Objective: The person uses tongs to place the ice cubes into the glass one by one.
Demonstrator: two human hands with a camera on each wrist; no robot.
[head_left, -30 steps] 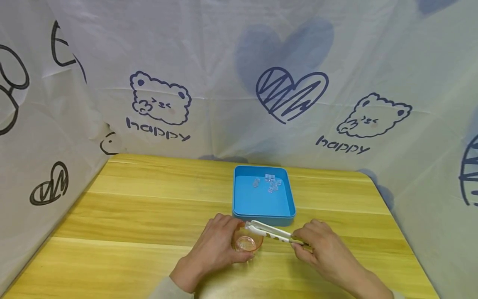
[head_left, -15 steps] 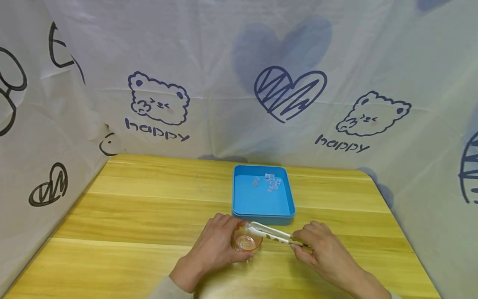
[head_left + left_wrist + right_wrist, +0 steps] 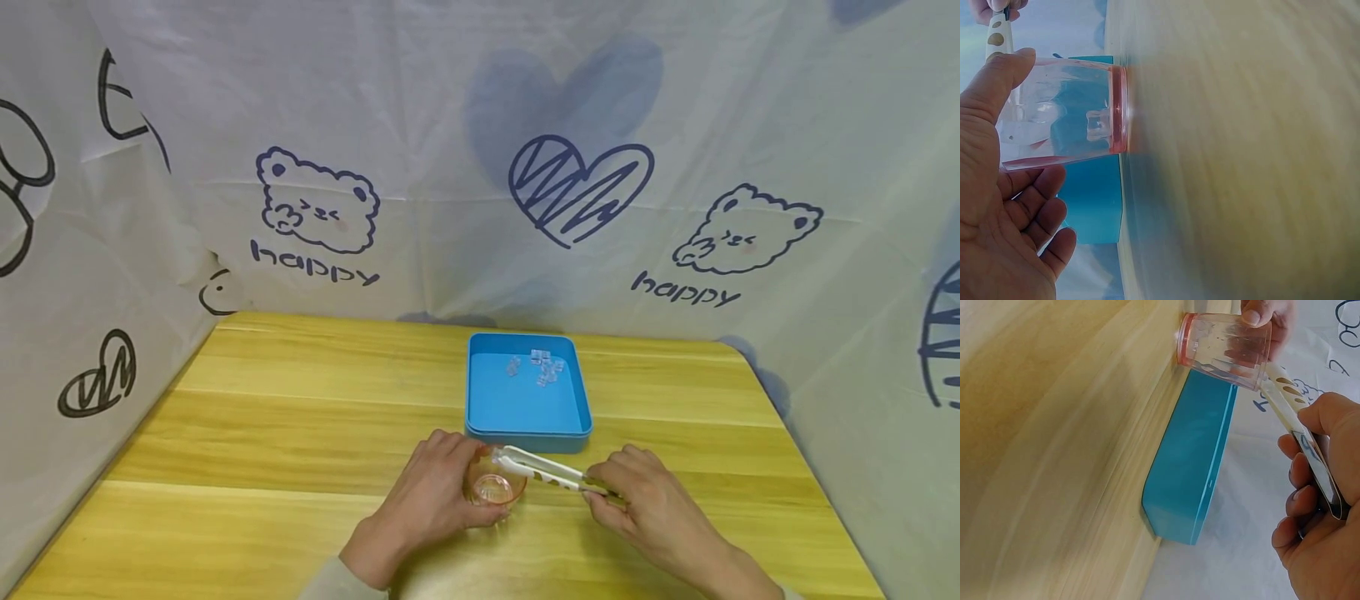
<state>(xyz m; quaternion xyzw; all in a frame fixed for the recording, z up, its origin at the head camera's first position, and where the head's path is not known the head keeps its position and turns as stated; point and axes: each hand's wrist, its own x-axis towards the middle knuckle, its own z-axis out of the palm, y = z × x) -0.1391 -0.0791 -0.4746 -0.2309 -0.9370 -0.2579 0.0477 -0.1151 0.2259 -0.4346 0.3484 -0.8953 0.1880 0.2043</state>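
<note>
Our right hand (image 3: 647, 504) gripped the tongs (image 3: 555, 481), their tips at the mouth of the cup (image 3: 492, 490) with what looked like a clear cube (image 3: 497, 455) between them. Our left hand (image 3: 433, 487) held the cup upright on the table (image 3: 285, 442), just in front of the tray (image 3: 525, 408) of cubes (image 3: 549, 370). Let go at the rim, the cube could have bounced out; a nudge could have tipped the cup.
</note>
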